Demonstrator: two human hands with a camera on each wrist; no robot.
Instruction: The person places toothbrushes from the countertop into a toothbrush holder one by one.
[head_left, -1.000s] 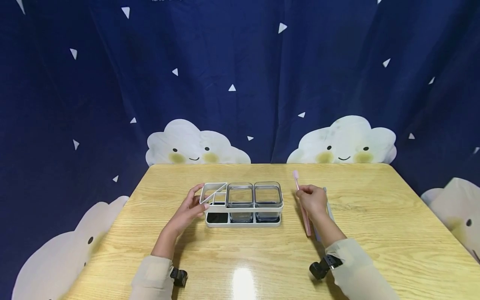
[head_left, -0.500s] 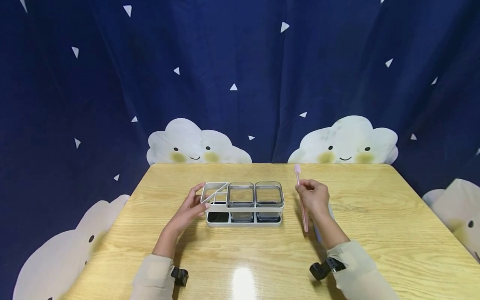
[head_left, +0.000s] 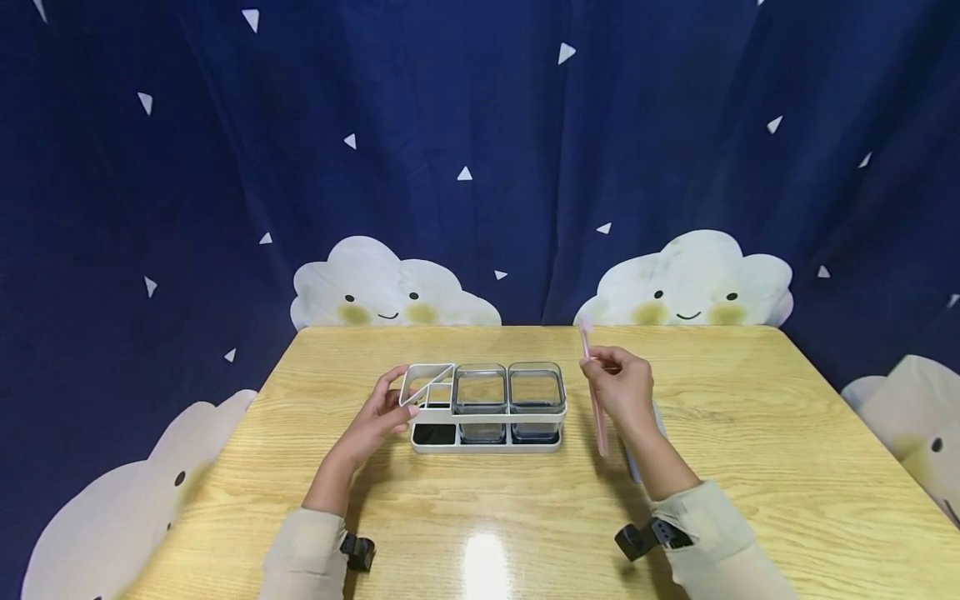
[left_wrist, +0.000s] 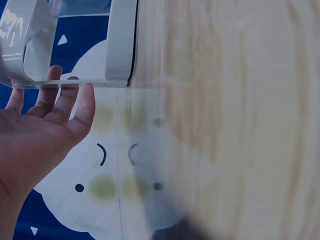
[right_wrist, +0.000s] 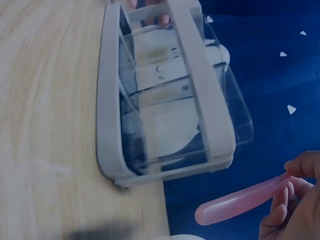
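A white toothbrush holder (head_left: pixel 480 420) stands upright on the table, with a divided section at its left end. Two clear square cups (head_left: pixel 481 435) sit in its middle and right spaces. My left hand (head_left: pixel 372 419) grips the left end, thumb at the front and fingers round the side; the left wrist view shows those fingertips against the frame (left_wrist: pixel 121 45). To the right of the holder, my right hand (head_left: pixel 626 392) pinches a pink toothbrush (head_left: pixel 598 421) between thumb and fingers. The brush is tilted with its head up, and its handle (right_wrist: pixel 240 201) points down.
A bluish toothbrush (head_left: pixel 632 463) lies on the wooden table (head_left: pixel 757 450), partly hidden under the right hand and forearm. A dark blue curtain (head_left: pixel 480 100) with cloud figures hangs behind the table. Each wrist carries a black camera (head_left: pixel 634 542).
My right hand has lifted the pink toothbrush and shifted slightly up and to the left with it. The left hand and the holder have stayed in place.
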